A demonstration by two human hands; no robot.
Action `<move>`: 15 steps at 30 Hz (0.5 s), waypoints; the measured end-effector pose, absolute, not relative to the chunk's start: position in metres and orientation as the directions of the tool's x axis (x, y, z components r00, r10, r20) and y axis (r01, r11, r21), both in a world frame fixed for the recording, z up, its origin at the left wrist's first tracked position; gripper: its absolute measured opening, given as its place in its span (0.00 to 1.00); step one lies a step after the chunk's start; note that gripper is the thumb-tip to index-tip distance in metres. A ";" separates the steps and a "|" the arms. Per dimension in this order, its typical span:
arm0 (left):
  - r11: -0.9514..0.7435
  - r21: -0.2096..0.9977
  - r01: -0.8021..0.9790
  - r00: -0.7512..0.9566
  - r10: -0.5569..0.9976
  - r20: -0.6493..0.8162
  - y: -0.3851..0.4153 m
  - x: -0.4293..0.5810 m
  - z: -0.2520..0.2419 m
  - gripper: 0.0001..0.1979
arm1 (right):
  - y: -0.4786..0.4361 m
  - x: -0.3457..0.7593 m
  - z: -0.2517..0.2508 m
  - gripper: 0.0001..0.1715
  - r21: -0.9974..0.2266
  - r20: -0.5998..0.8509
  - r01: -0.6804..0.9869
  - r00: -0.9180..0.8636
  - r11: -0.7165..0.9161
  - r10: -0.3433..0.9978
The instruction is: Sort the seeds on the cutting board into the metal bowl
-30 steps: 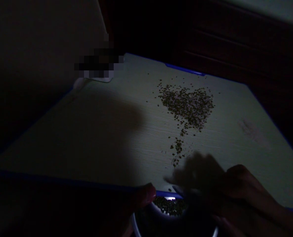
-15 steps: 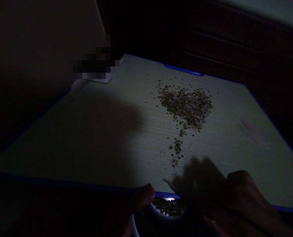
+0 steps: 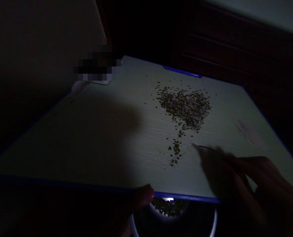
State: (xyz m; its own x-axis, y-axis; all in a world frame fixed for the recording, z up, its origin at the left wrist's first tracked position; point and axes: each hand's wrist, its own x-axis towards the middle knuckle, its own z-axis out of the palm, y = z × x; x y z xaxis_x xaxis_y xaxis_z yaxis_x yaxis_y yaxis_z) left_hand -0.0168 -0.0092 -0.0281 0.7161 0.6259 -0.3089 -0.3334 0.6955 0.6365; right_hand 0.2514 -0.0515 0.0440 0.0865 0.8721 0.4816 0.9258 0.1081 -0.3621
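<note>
Seed pile [image 3: 186, 107] lies beyond both hands [image 3: 267, 181].

Seeds [image 3: 192, 113], perhaps greenish, lie scattered across the board [image 3: 146, 148].

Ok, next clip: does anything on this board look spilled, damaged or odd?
A pale, pinkish smudge marks the right side of the board, apart from the dark grains; I can't tell stain from wear. A few stray grains lie away from the main spread. The picture is also unusually dim.
</note>
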 end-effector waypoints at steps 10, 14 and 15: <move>0.663 0.682 -0.309 0.746 0.614 -0.259 -0.008 -0.016 -0.030 0.24 | -0.033 0.253 0.056 0.14 -0.320 0.347 0.843 -0.321 0.433 0.881; 0.627 0.699 -0.344 0.680 0.680 -0.276 -0.017 -0.015 -0.027 0.27 | -0.044 0.255 0.059 0.16 -0.411 0.370 0.784 -0.324 0.466 0.871; 0.619 0.708 -0.340 0.667 0.689 -0.283 -0.020 -0.014 -0.028 0.26 | -0.046 0.255 0.059 0.17 -0.428 0.385 0.776 -0.307 0.464 0.870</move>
State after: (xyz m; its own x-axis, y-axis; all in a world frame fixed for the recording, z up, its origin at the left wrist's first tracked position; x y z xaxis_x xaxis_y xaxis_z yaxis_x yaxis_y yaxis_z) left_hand -0.0144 -0.0199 -0.0278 0.6672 0.6892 -0.2826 -0.3396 0.6191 0.7081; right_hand 0.2546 -0.0464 0.0590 -0.3074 0.8701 0.3853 0.7756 0.4637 -0.4283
